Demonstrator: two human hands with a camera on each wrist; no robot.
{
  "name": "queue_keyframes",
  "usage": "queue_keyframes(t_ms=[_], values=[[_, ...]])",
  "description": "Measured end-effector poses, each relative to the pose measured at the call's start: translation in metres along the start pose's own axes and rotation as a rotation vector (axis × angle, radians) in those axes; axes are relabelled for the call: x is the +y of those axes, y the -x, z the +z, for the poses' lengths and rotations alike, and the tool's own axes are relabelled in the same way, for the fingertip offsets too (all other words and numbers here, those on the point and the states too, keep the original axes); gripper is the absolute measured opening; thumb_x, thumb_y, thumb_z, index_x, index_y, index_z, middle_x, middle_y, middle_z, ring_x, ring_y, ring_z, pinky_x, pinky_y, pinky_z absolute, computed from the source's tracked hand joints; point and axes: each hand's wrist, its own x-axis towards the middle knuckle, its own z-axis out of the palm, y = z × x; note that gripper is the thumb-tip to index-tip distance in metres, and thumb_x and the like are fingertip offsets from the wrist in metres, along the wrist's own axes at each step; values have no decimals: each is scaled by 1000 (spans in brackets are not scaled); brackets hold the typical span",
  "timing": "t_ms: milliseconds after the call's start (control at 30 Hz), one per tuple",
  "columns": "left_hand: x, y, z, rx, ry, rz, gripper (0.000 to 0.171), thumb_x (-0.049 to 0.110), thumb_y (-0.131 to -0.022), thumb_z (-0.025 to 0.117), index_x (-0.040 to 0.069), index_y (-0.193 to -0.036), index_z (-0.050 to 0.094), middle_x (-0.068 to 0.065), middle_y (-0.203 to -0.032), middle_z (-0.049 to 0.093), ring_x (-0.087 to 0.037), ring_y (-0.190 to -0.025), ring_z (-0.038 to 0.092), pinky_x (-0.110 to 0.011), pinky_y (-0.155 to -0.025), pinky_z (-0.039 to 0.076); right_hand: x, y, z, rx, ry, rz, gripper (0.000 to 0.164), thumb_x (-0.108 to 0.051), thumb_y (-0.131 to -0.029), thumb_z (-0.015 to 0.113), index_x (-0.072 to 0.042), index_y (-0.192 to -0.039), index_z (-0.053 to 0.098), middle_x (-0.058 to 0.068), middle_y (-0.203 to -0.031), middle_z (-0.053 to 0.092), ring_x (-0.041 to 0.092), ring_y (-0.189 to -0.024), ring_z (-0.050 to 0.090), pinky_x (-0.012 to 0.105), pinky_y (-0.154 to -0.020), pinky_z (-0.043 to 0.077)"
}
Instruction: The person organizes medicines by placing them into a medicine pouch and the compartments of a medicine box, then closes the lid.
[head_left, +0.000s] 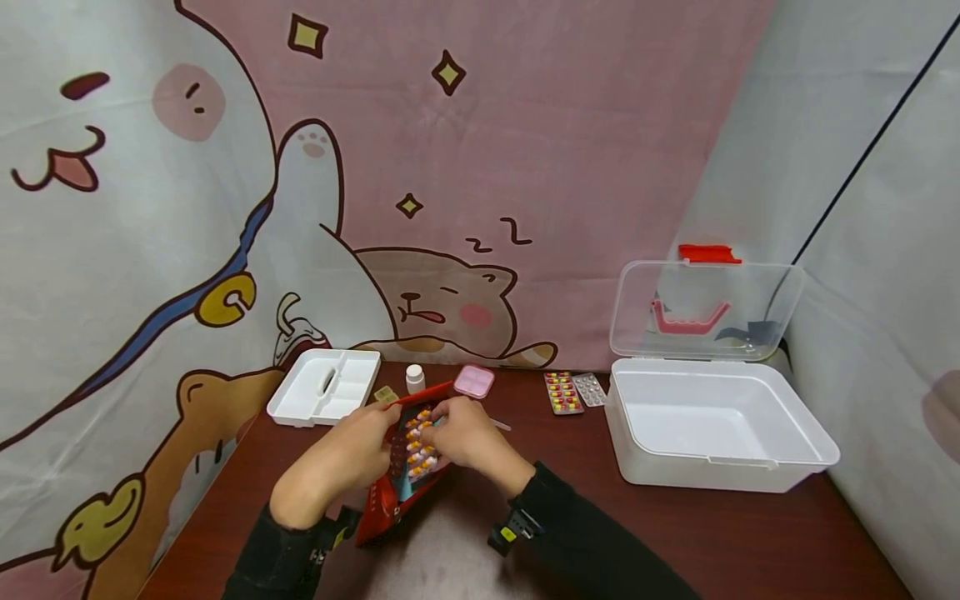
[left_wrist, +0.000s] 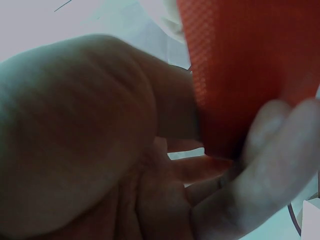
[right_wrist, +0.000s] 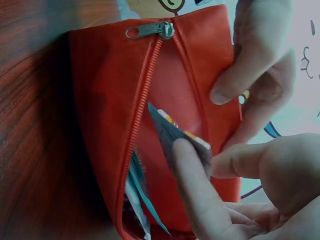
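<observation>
My left hand (head_left: pixel 352 448) grips the side of a red zip pouch (head_left: pixel 378 510), thumb on one face and fingers behind it in the left wrist view. The pouch stands tilted, its zip (right_wrist: pixel 146 85) pulled apart. A blister pack of orange-yellow and white capsules (head_left: pixel 420 450) is at the mouth of the pouch. My right hand (head_left: pixel 468 432) pinches this pack between thumb and fingers; the right wrist view shows it edge-on. Deeper inside the pouch lie light-blue and white flat packets (right_wrist: pixel 142 200), partly hidden.
Behind the pouch stand a white divided case (head_left: pixel 352 392), a white bottle (head_left: pixel 415 379), a small yellowish box (head_left: pixel 386 394) and a pink case (head_left: pixel 475 381). Two blister packs, one coloured (head_left: pixel 562 393) and one silver (head_left: pixel 589 389), lie near a white storage box (head_left: pixel 720 471) with its clear lid (head_left: pixel 633 308) raised.
</observation>
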Motion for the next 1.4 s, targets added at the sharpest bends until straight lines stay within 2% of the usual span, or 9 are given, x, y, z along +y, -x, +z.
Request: queue_keyframes(t_ms=[100,233,367,467,700,833,1133,1233,1400], values=[[0,-1,0,6,1,3,61,-7,-88,67,-6,-149,64,-21,-150,65,-31,-127,68,-49,-102,58,-1,-3,7,2,-12,22,31,-12,-99,78,6,-124,74,8,-80,74,21,-59,77,41,-61,66],[0,-1,0,21,-2,23,57,-8,-87,68,-5,-144,67,-20,-144,68,-32,-123,70,-50,-101,59,-1,-7,15,37,40,30,31,-14,-100,79,6,-124,73,8,-78,74,19,-58,76,32,-54,62],[0,0,0,25,-9,33,54,-10,-86,68,-3,-140,70,-19,-139,70,-32,-120,71,-50,-100,59,1,-9,23,69,93,38,29,-17,-99,81,4,-118,74,9,-85,75,14,-58,74,28,-53,59],[0,1,0,29,-7,37,52,-9,-87,68,-3,-138,71,-18,-137,71,-31,-117,71,-50,-99,59,3,-11,28,90,137,35,28,-17,-97,81,4,-116,76,11,-90,77,14,-60,74,29,-55,59],[-1,1,1,25,10,39,53,-9,-88,67,-6,-141,68,-20,-139,70,-33,-121,71,-52,-104,58,5,-17,35,151,247,20,24,-20,-95,81,0,-108,78,11,-101,79,19,-82,69,34,-71,59],[-1,1,1,10,29,33,57,-9,-88,67,-7,-146,65,-21,-145,68,-32,-123,69,-51,-105,57,6,-18,39,172,244,22,23,-20,-94,80,0,-107,79,12,-101,80,21,-84,69,35,-72,59],[-2,0,2,8,28,32,57,-9,-87,66,-6,-144,67,-21,-143,68,-31,-121,69,-51,-104,58,7,-19,43,190,282,23,19,-21,-91,82,-4,-99,80,10,-95,78,22,-82,67,36,-73,58],[-1,0,1,12,29,35,55,-9,-86,67,-5,-141,69,-20,-139,70,-30,-119,69,-52,-104,58,8,-16,41,179,276,32,18,-22,-91,84,-5,-95,80,6,-85,76,18,-73,68,33,-67,56],[0,-1,0,6,28,28,56,-11,-85,67,-4,-141,69,-19,-138,70,-29,-117,69,-51,-103,59,7,-13,39,146,192,48,21,-20,-98,84,-1,-103,80,0,-63,68,8,-45,66,25,-48,54]])
